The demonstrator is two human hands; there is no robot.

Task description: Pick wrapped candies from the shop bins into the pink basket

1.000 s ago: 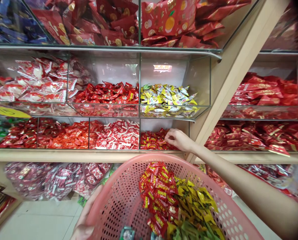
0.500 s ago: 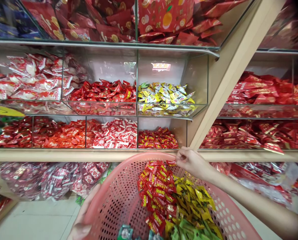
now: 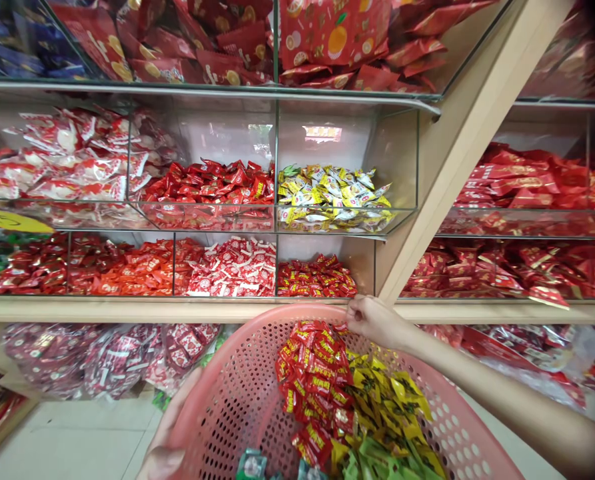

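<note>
Left hand: grasping the left rim of the pink basket (image 3: 247,328), likely to steady its weight; left hand (image 3: 163,437).
Right hand: over the far rim, right of centre; fingers of the right hand (image 3: 370,321) look curled, but cannot tell whether they grip anything.
Red sweets: heaped inside, beside yellow packets (image 3: 390,393); red sweets (image 3: 317,380) in small, crinkled, glossy wrappers.
Basket: perforated plastic, round-rimmed, held near the shelf (image 3: 127,310), perhaps to shorten reaching.
Dividers: clear panels, presumably separating kinds; dividers (image 3: 276,160).

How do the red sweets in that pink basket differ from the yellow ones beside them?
The red sweets have yellow lettering; the yellow sweets have dark markings. The red sweets look blocky, while the yellow sweets have pointed wrapper ends. Both lie heaped in the pink basket.
</note>
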